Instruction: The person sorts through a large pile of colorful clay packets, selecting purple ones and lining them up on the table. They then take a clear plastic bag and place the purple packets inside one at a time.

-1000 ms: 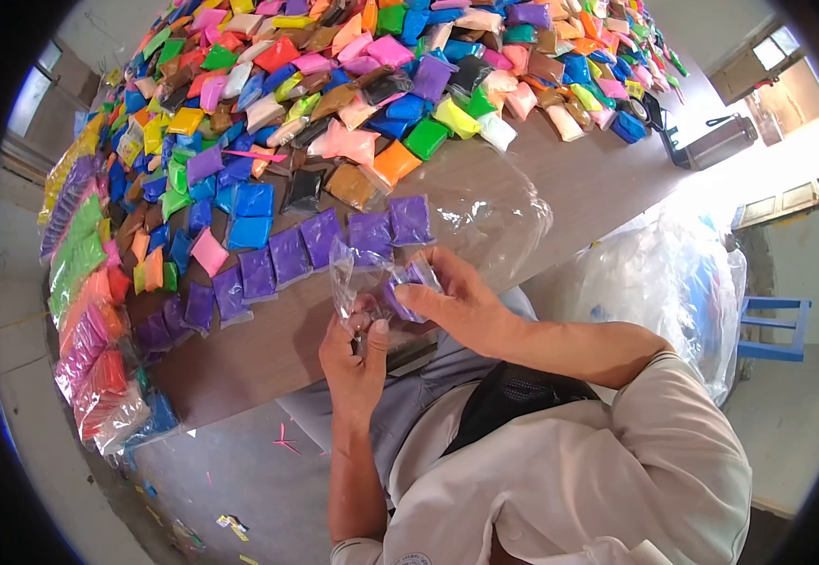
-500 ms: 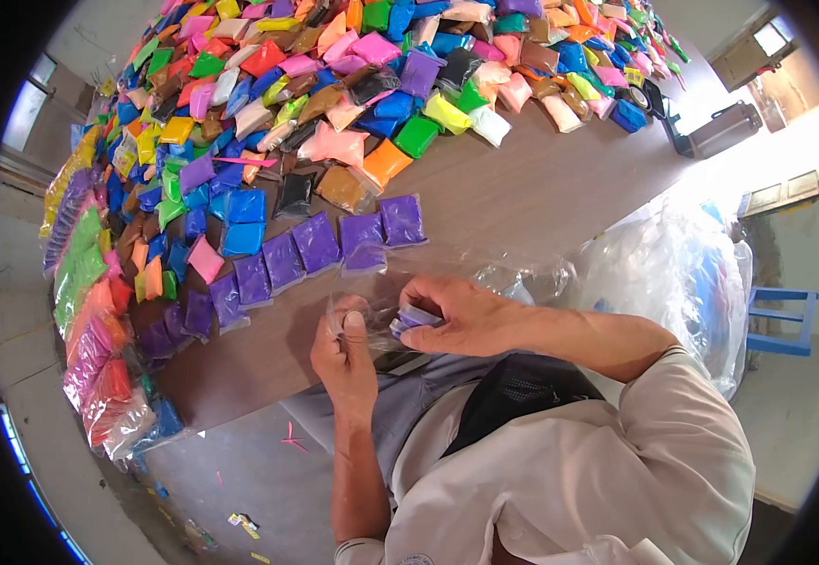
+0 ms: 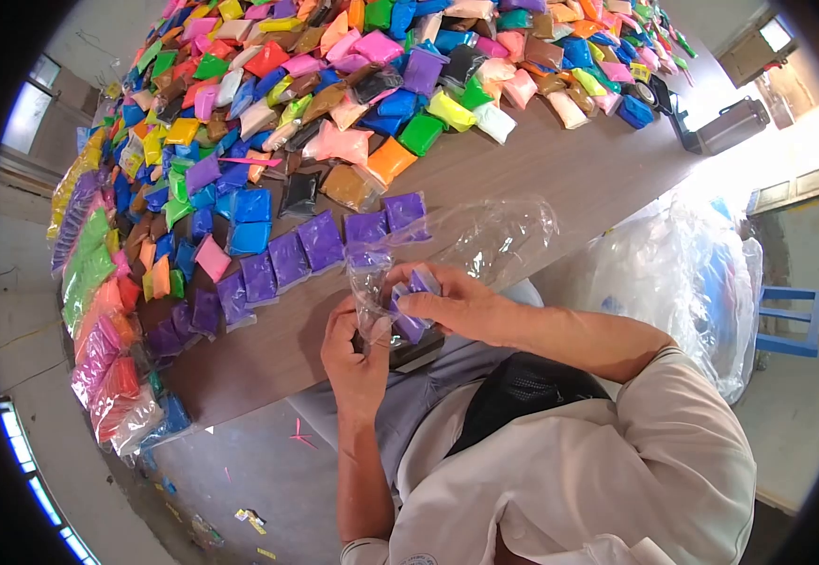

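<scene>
At table edge, right hand (image 3: 457, 303) fingertips pinched on small purple clay packet (image 3: 413, 301), half inside thin clear plastic bag (image 3: 372, 287). Left hand (image 3: 353, 350) at 7 o'clock, closed on bag mouth. Risk: slack film folding, packet snagging or dropping. Bag's contents, left fingertips obscured by glare.

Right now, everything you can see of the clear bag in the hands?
The clear bag is thin, glossy, crinkled plastic film, see-through, held upright above the wooden table edge. The left hand pinches its lower part; the right hand presses purple packets at it. Whether they are inside is unclear.
</scene>
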Tool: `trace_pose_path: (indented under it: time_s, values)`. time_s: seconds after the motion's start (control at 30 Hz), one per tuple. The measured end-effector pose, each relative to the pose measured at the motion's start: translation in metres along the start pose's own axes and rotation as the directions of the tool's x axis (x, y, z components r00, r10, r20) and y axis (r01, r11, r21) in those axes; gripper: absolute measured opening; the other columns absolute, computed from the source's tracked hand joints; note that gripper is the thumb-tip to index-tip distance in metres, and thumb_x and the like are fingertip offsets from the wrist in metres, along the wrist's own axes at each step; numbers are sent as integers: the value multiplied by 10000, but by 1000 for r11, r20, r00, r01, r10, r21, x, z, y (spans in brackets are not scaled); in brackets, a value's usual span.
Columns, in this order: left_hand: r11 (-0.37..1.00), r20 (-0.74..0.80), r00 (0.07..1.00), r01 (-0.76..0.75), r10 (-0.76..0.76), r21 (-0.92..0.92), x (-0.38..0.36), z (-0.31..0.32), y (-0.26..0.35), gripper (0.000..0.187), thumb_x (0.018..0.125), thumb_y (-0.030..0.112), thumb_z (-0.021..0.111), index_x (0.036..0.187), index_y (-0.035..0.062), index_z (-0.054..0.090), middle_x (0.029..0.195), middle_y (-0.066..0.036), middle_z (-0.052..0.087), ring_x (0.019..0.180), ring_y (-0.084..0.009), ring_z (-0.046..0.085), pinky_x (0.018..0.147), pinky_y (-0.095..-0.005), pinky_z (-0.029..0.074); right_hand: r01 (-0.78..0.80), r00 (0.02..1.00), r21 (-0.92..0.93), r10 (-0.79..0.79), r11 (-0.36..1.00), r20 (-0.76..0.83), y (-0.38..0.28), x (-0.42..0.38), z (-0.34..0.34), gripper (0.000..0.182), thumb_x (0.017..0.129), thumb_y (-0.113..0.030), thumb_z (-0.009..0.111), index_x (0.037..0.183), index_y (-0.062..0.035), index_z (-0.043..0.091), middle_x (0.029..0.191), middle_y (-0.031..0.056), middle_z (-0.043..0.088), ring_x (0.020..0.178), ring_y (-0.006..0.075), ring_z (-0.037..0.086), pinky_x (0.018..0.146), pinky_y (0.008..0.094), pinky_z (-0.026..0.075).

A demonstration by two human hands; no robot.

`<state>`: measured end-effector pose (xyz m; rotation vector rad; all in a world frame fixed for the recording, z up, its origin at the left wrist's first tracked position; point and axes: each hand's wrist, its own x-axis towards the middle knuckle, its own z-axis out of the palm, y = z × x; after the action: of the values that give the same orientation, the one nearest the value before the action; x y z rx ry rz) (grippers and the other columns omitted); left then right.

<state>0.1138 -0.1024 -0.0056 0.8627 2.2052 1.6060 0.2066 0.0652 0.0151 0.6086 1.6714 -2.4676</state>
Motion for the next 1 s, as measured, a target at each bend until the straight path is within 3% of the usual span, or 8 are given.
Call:
trace_pose_path:
  time_s: [0.13,0.33,0.43,0.53,0.63,0.73,0.83,1.0]
  values:
    - [990,-58,998,-29,37,136,-2,-5,-7,216,891,117,683,1062,-11,658,1100,-138,658,984,-263,633,870,-345,487,-85,993,-4,84,996,-81,1,2,1,410,948,-294,653,1276,-76,539,836,-38,570,622,8,427,505,200,327]
    - [988,-58,997,-35,44,147,-5,-14,-15,225,918,143,660,1065,-27,648,1108,-151,661,1016,-275,634,871,-350,489,199,969,-230,-227,953,-102,14,1,10,361,954,-224,652,1257,-60,543,832,-34,575,675,13,461,526,211,362]
    - [990,-73,996,-39,50,137,-5,-13,-16,218,936,152,643,1067,-22,648,1094,-143,666,1004,-258,631,865,-340,487,163,974,-267,-198,950,-110,18,3,10,357,965,-250,636,1261,-66,560,827,-33,570,709,16,466,546,218,375]
    - [998,-112,993,-34,39,52,-6,-10,-20,212,952,162,627,1067,-15,650,1068,-129,670,973,-230,628,853,-327,486,83,992,-169,-98,982,-78,4,1,11,368,966,-305,625,1256,-81,595,845,-25,582,716,33,480,557,218,376]
    - [1000,-109,994,6,-3,23,-5,-14,-16,209,961,165,620,1066,-13,651,1035,-117,673,932,-198,625,832,-310,485,-118,989,-124,105,985,-108,-8,-3,15,382,957,-354,620,1244,-102,627,880,-25,596,728,52,489,571,221,377]
    - [999,-109,994,28,-25,20,-4,-17,-15,205,966,163,615,1058,-16,653,1002,-109,672,899,-172,617,811,-296,483,-163,982,-81,154,983,-110,-18,-6,19,247,932,-266,628,1055,-55,659,843,-1,609,763,83,522,617,283,426]
    - [998,-105,993,59,-59,0,-2,-15,-5,194,975,155,602,1038,-21,654,971,-99,668,872,-155,606,795,-288,478,-299,954,29,299,954,-4,-18,0,19,237,916,-285,636,1038,-83,663,847,-6,597,742,87,502,597,274,401]
    - [991,-105,992,58,-71,-119,-1,-14,-5,175,978,135,590,1004,-28,648,933,-90,669,837,-144,597,767,-287,477,-228,973,245,211,942,93,0,11,15,221,908,-291,650,1045,-118,649,843,-30,592,698,86,499,554,265,381]
